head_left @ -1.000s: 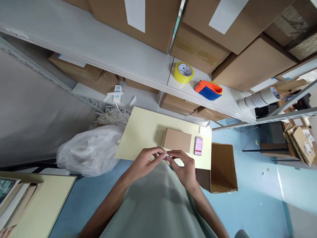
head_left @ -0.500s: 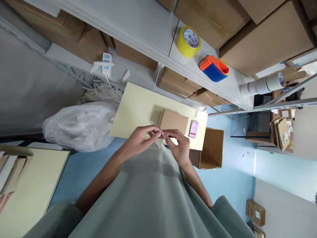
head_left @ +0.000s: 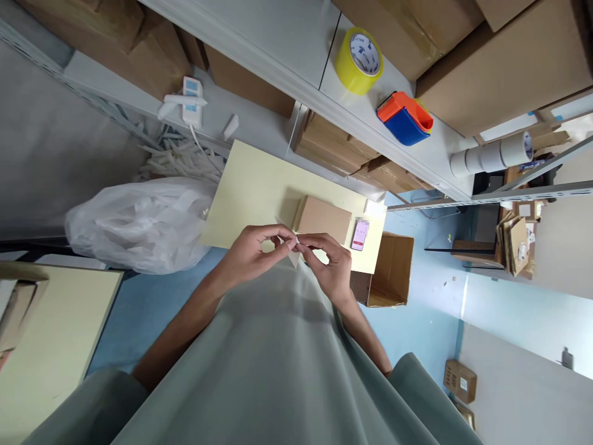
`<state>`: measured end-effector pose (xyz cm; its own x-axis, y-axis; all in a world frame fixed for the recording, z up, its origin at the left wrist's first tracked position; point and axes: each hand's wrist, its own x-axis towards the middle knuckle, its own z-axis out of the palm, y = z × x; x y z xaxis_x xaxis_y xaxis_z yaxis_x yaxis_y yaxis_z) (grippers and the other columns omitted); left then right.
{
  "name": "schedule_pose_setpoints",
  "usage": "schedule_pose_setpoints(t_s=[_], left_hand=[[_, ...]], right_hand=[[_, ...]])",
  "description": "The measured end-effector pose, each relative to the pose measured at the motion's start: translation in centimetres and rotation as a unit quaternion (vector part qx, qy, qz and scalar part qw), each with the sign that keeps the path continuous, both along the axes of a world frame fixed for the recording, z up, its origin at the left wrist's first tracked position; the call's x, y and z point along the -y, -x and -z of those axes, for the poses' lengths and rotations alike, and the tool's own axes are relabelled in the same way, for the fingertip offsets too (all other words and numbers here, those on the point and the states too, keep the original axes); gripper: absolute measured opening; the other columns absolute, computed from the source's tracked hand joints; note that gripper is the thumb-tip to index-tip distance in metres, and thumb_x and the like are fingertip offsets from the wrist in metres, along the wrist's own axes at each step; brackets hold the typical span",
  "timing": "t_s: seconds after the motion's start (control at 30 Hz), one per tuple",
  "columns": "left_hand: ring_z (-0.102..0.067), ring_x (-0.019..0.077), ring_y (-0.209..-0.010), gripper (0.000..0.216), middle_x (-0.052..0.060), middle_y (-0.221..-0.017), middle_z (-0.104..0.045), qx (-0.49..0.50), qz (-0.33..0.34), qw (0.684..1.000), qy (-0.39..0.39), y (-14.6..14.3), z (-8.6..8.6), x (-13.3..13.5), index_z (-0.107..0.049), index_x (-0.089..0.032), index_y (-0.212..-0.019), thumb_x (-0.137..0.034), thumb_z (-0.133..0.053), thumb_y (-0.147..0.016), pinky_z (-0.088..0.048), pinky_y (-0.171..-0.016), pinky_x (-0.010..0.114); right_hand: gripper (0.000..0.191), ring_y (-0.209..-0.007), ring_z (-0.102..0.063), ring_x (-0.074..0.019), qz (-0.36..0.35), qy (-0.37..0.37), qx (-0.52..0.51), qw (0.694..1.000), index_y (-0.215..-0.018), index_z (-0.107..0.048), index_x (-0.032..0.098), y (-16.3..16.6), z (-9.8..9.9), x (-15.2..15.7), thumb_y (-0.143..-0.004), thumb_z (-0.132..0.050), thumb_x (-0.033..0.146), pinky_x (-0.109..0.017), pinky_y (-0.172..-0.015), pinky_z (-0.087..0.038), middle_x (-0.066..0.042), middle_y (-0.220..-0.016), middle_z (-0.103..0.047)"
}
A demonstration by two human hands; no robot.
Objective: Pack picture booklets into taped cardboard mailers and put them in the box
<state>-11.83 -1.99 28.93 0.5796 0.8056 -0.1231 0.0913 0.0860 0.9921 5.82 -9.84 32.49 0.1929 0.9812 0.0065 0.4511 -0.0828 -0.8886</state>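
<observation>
Head camera: I find the left hand (head_left: pixel 248 254) and right hand (head_left: pixel 334 267) jointly pinching a small pale item (head_left: pixel 297 241), handling judged unfinished, the brown box (head_left: pixel 325 219) on their far side apparently closed.

Head-worn view — from above, forward, downward

No wording can be read in full. The yellow tape roll (head_left: pixel 347 69) on the far shelf (head_left: pixel 259 46) has blue core print seemingly ending in "TAPE". Print on the phone (head_left: pixel 360 236) and near-right carton (head_left: pixel 456 378) is illegible.
</observation>
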Motion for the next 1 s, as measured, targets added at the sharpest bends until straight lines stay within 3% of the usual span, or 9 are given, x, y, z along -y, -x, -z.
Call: schedule_pose_setpoints(t_s=[0.37, 0.57, 1.0], left_hand=[[-0.069, 0.0156, -0.079, 0.025, 0.001, -0.089, -0.079, -0.013, 0.009, 0.999, -0.035, 0.2, -0.2, -0.7, -0.078, -0.021, -0.092, -0.040, -0.063, -0.100, -0.056, -0.076, 0.026], [-0.069, 0.0153, -0.079, 0.026, 0.001, -0.090, -0.079, -0.003, 0.026, 0.998, -0.051, 0.4, 0.1, -1.1, -0.078, -0.022, -0.095, -0.041, -0.063, -0.103, -0.055, -0.077, 0.026], [-0.068, 0.0151, -0.078, 0.024, 0.000, -0.087, -0.078, 0.000, 0.034, 0.997, -0.067, 0.3, 0.2, -2.0, -0.078, -0.022, -0.095, -0.039, -0.062, -0.102, -0.054, -0.076, 0.026]], right_hand=[[0.016, -0.100, -0.078, -0.0215, -0.003, -0.008, -0.002, 1.000, -0.103, -0.084, 0.027, 0.0, 0.5, -0.4, -0.102, -0.075, 0.040, -0.037, -0.090, -0.067, -0.006, -0.105, -0.082], [0.017, -0.093, -0.078, -0.0202, 0.006, -0.002, -0.001, 1.000, -0.101, -0.084, 0.028, 0.0, 0.5, -0.8, -0.100, -0.076, 0.043, -0.037, -0.085, -0.068, -0.004, -0.102, -0.082], [0.023, -0.093, -0.077, -0.0204, 0.017, 0.037, -0.105, 0.994, -0.097, -0.082, 0.026, 0.0, 0.4, -1.7, -0.098, -0.076, 0.048, -0.037, -0.086, -0.065, -0.004, -0.101, -0.080]])
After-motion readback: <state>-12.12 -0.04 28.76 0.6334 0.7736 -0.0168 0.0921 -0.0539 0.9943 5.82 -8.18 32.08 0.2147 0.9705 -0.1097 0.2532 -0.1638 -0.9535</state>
